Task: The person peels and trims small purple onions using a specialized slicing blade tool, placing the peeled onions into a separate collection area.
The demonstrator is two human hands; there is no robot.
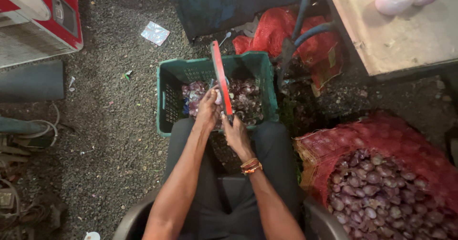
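Dark gravel ground (114, 125) is stretching across the scene, littered with small scraps and a silver foil wrapper (155, 33). A red-and-white appliance (40, 18) is standing at upper left, with cables (43, 130) lying below it. A pale worn table (396, 35) is occupying the upper right corner. A blue container (229, 4) is sitting at top centre. Dim, uneven light is falling throughout.

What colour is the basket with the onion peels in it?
The crate is green, with slotted sides, seen best in the head view, just beyond the hands.
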